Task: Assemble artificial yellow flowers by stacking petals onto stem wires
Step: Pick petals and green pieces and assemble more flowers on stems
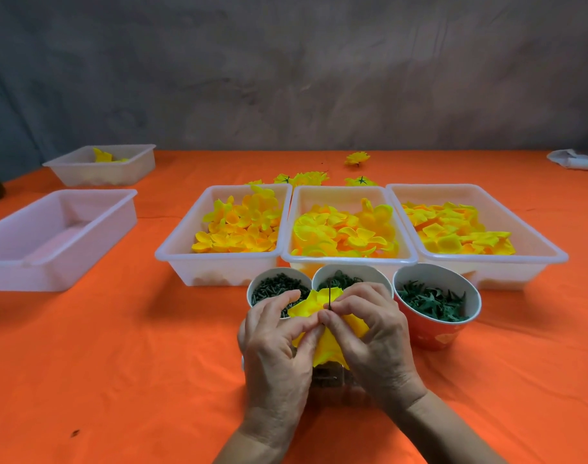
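Three paper cups [352,283] stand side by side as the landmark. Just behind them, the way is blocked by three petal trays [349,226] set edge to edge. Just in front of the cups, the space is taken up by both hands [322,333]. Bare orange tablecloth [135,346] is seen left and right of the cups. Far left of them, two more trays [58,236] are placed.

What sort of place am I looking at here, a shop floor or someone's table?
Probably a small craft assembly bench, not a factory line: an orange-covered table, sorted petal trays, cups of green parts, and a cloth backdrop behind.
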Demonstrator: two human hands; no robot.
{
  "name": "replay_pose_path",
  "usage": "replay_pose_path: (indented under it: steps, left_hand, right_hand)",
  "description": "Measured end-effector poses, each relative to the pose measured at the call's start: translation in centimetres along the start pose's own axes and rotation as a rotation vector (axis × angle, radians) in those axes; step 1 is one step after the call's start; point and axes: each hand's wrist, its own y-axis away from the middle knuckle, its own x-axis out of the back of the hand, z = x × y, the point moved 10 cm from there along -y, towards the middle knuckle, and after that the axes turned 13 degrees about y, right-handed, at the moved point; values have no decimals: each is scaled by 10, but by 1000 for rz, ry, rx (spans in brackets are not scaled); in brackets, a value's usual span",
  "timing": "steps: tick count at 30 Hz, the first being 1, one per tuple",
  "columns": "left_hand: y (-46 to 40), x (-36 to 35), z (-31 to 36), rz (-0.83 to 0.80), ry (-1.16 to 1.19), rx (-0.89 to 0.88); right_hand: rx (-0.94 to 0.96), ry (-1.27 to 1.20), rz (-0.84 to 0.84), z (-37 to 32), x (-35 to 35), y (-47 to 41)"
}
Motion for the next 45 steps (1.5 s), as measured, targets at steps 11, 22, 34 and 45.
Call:
replay_pose_path:
  steps: [11, 22, 34, 45]
  left_hand:
    - [-3, 2, -1, -26, 18, 44]
    - [-2, 1, -2, -13, 39, 13]
    - [1, 7, -4, -74, 99, 90]
    - [-2, 1, -6, -85, 140, 155]
  right_hand:
    - [64, 112, 5, -11, 6, -2]
    - [22, 18, 16, -4, 4, 1]
    - [-58, -9, -244, 0, -4, -11]
    - [-226, -129, -239, 12, -1, -1]
